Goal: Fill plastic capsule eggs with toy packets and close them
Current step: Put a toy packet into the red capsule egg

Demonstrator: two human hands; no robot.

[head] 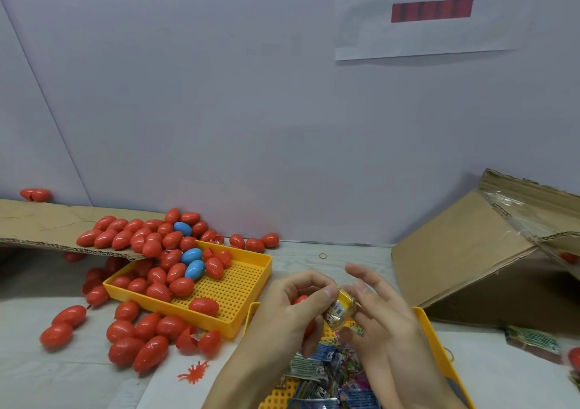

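Curling around a red egg [302,300], left hand [290,306] meets right hand [381,309] pinching packet [339,309].

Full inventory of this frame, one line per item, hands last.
Capsule eggs: dozens, red, on cardboard flap, in far tray, on table.
Blue eggs: three, among the red pile.
Far tray: one, yellow, perforated, left of centre.
Near tray: one, yellow, under the hands.
Toy packets: many, mixed colours, in near tray.
Cardboard box: one, brown, right.
Toy bug: one, red, on table.
Rubber band: one, tan, on table.
Paper sign: one, white, on wall.
Left hand: holds a red egg.
Right hand: pinches a yellow packet.
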